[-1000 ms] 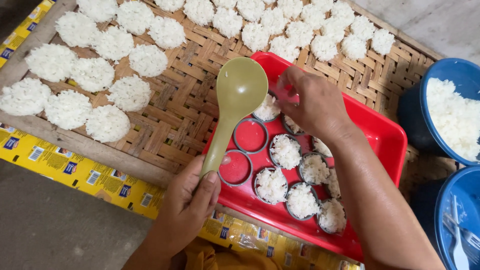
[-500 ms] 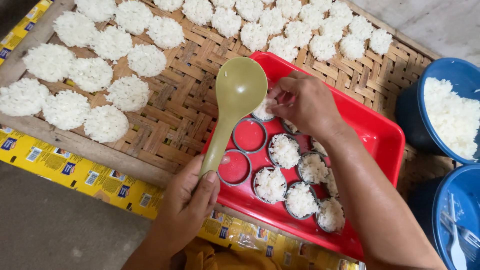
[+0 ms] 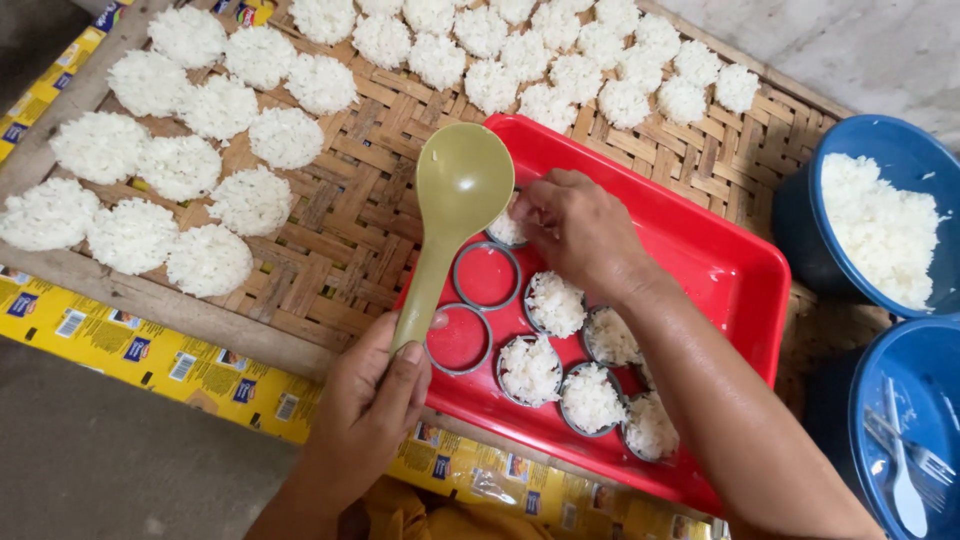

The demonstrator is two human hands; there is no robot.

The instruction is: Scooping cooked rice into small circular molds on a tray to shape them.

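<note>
The right hand (image 3: 580,232) has crept a little toward the far-left corner of the red tray (image 3: 720,262) since a second ago, and its fingers are now bunched down on the rice ring (image 3: 505,228) there, pressing or pinching the rice inside; the fingertips themselves are hidden. The left hand (image 3: 372,400) has barely stirred: it stays wrapped around the handle of the green spoon (image 3: 455,205), bowl up and empty, poised over the tray's left edge. So the work looks to be on that far ring.

In the tray, just near-side of that ring, two rings (image 3: 473,308) sit empty, and to their right six more are packed with rice (image 3: 560,350). Left of and beyond the tray, round rice cakes (image 3: 180,165) dry on the woven mat (image 3: 370,215). Right of the tray stands a blue bowl of rice (image 3: 880,225), and nearer, a blue tub (image 3: 905,440) holding a fork and spoon. The raised spoon partly screens the far ring.
</note>
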